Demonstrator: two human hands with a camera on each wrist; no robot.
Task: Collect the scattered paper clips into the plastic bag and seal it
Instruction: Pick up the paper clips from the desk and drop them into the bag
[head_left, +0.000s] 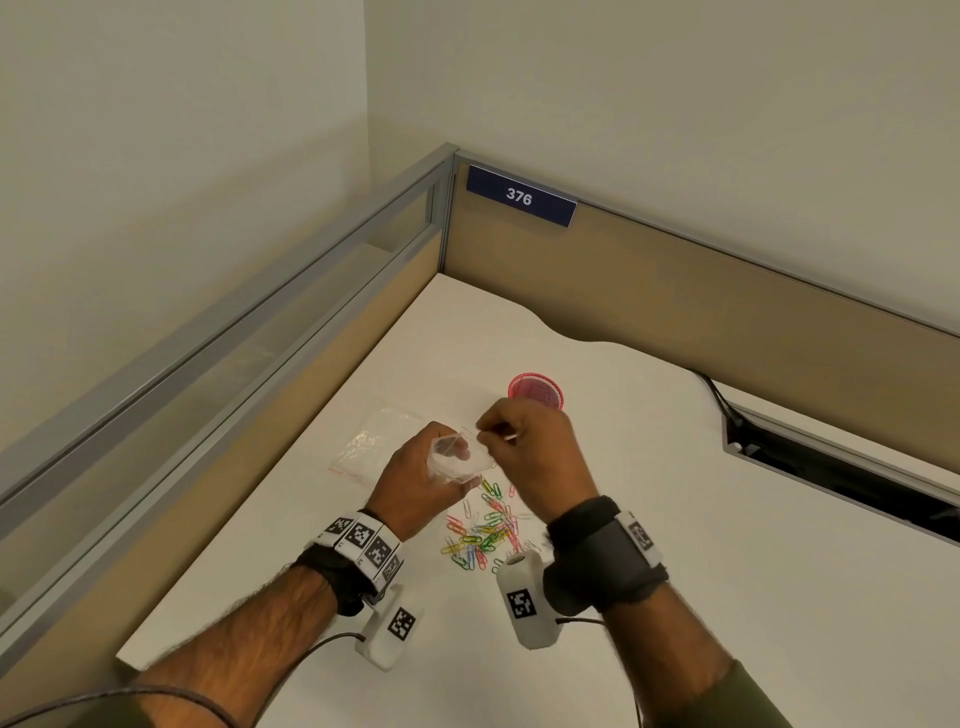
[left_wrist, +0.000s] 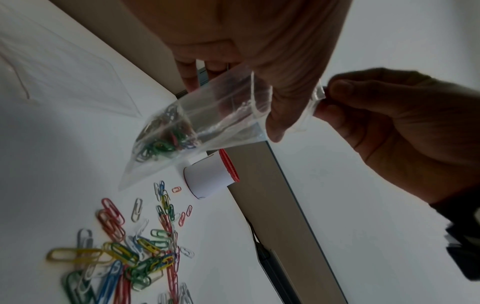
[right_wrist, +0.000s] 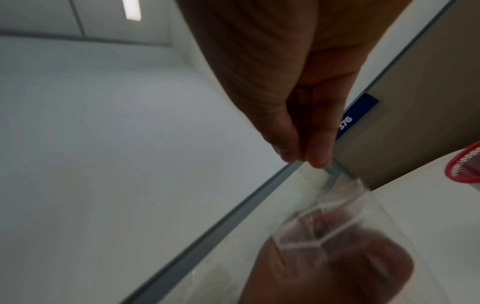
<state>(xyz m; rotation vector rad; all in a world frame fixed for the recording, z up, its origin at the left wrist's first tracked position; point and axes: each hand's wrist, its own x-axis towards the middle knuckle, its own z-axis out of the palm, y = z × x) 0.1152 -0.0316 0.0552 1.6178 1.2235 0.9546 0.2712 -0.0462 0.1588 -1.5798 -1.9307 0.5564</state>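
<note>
White digits "376" stand on a dark blue nameplate (head_left: 521, 196) fixed to the top of the tan partition (head_left: 675, 291) at the back corner of the desk; no other writing can be read. The white desk (head_left: 727, 545) is walled by that partition behind and a grey-framed glass panel (head_left: 249, 322) on the left, with bare surface to the right of the hands and a dark cable slot (head_left: 831, 467) further right.

Held above the desk, the plastic bag (left_wrist: 207, 125) is clear and hangs mouth-up and tilted, with a clump of coloured clips sunk in its lower end. The left hand (head_left: 421, 483) grips it, thumb curled over the rim at the mouth. The right hand (head_left: 535, 447) pinches the opposite lip of the mouth between thumb and fingers.

Loose paper clips (head_left: 483, 530) lie heaped on the desk just below and between the wrists. A white tub with a red rim (left_wrist: 210, 174) stands behind them, and flat clear bags (head_left: 374, 441) lie to the left.
</note>
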